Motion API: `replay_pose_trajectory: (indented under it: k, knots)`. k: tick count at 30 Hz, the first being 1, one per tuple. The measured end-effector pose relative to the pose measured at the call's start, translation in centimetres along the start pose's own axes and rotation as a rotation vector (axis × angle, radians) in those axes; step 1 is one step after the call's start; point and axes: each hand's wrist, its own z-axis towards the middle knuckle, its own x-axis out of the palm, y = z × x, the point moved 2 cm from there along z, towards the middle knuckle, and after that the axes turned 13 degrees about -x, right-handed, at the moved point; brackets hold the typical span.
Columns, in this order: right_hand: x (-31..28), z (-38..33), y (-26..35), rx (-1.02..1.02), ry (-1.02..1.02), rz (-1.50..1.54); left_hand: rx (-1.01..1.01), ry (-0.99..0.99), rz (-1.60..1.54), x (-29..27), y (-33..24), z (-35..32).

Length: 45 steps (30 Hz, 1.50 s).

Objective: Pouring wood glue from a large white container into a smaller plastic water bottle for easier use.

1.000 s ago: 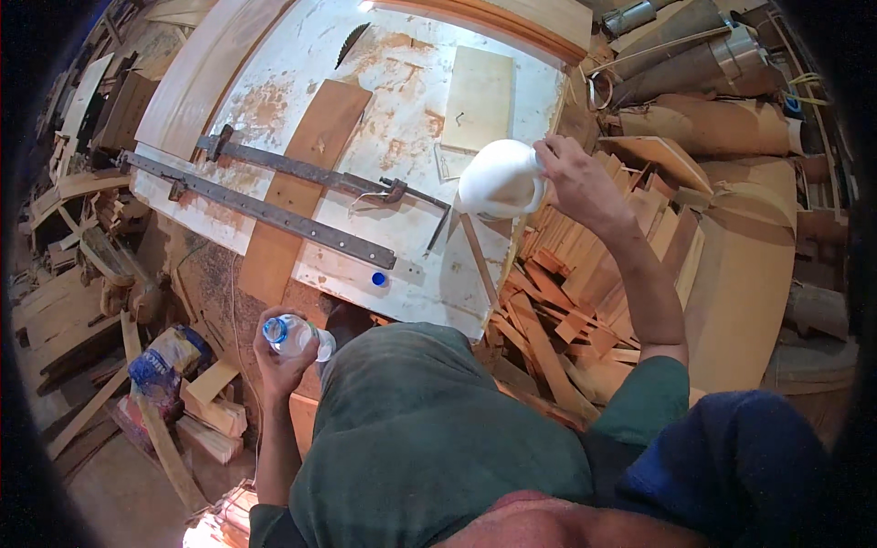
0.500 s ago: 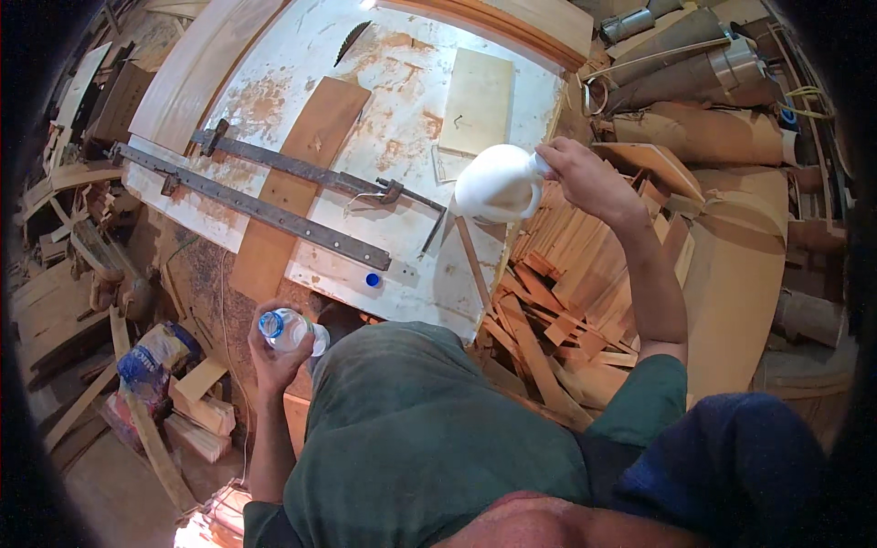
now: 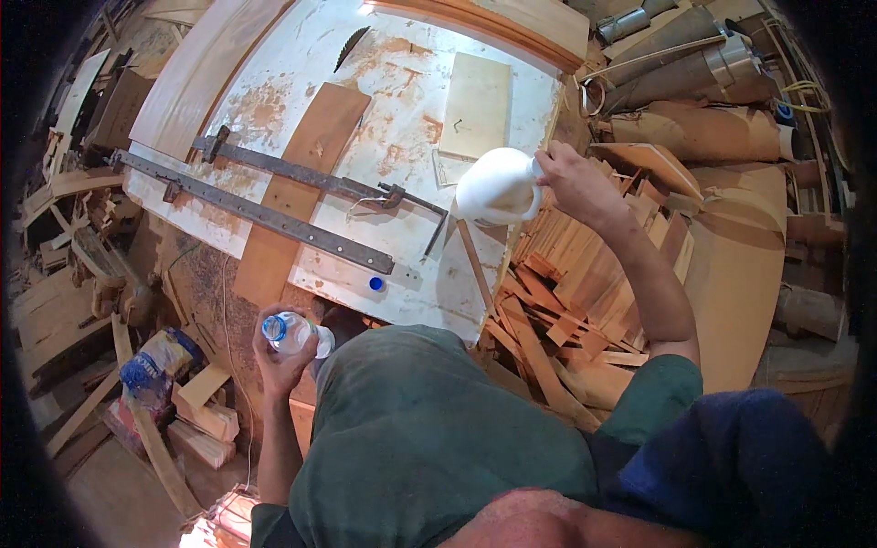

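My left hand [image 3: 284, 358] is wrapped around a clear plastic bottle [image 3: 297, 333] with a blue ring at its neck. The bottle is beside my body, off the near edge of the white worktable [image 3: 384, 315], tilted with its mouth toward me. At the table's right side, my right hand [image 3: 577, 183] has its fingers closed on the neck end of a white plastic jug [image 3: 493, 189]. Whether those fingers grip a cap or the neck itself is hidden, and I cannot tell if the jug touches the table. A small blue bottle cap [image 3: 376, 284] lies near the table's front edge.
Two long metal bar clamps [image 3: 301, 231] lie across a brown board [image 3: 320, 137] on the table. Beyond them are a dark curved saw blade piece [image 3: 351, 48] and a pale panel [image 3: 476, 105]. Stacked wood offcuts [image 3: 594, 265] crowd the right side; scraps and bags [image 3: 155, 365] lie left.
The whole view has shifted slightly. Both hands keep their hold on the bottle and the jug, with hardly any movement against the table.
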Motion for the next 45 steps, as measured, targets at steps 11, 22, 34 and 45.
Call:
replay_pose_trajectory:
  k: [11,22,34,45]
  knots:
    - [1.7,0.1,1.0,0.139,-0.035,-0.139,0.064,-0.017,-0.159,-1.6,0.6,-1.0]
    - [-0.5,0.9,0.5,0.319,0.269,-0.080,0.105,-0.030,-0.154,-6.2,3.1,-1.2]
    - [-0.7,4.4,0.2,0.352,0.626,-0.090,0.027,-0.048,-0.219,-11.6,4.5,0.0]
    - [-1.7,4.0,1.3,0.265,0.510,-0.101,0.054,-0.138,-0.107,-14.7,4.5,-0.2]
